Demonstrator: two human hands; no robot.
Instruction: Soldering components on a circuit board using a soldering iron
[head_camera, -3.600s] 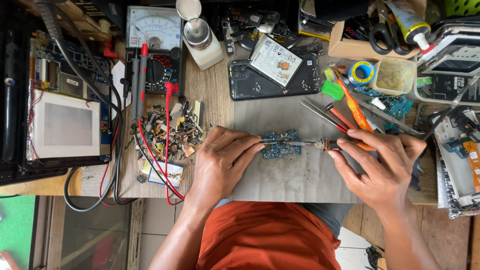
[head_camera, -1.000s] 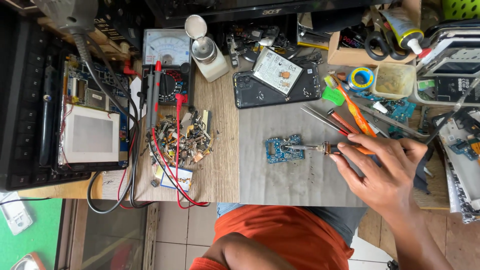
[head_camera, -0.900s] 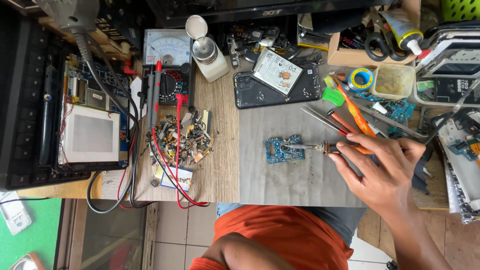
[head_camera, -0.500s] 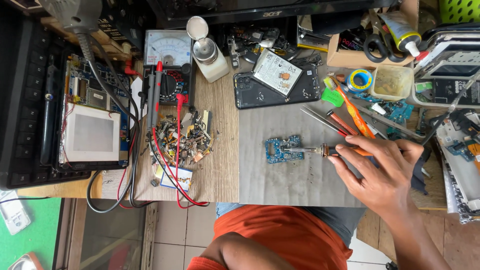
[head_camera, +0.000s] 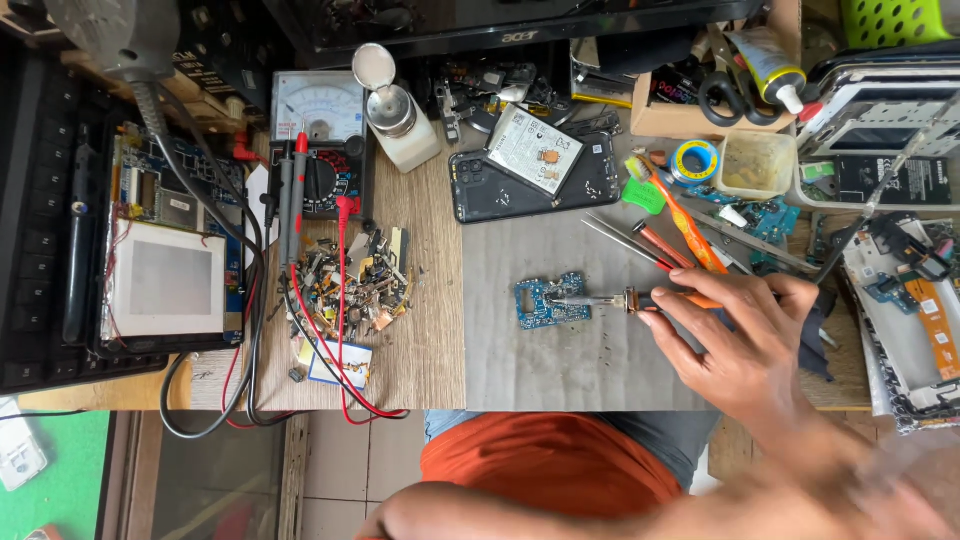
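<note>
Bench is packed. On the grey mat in the middle, the right hand has its fingers pinched around the orange-handled soldering iron. The iron lies nearly flat, with its metal tip resting on the small blue circuit board. The board sits loose on the mat with nothing holding it down.

Looks to me like tip-on-board soldering work. With the board unclamped, any further touch needs a light, steady tip, or the board will skate.

I can't make out the left hand, just a blurred arm along the bottom edge, so I can't say anything about its grip.

Containers:
- The cardboard box at the back right holds black-handled scissors and a tube with a red nozzle.
- The white bottle has its flip cap open, and I can't tell what's in it.
- The little clear square tub has yellowish gunk in the bottom.
</note>
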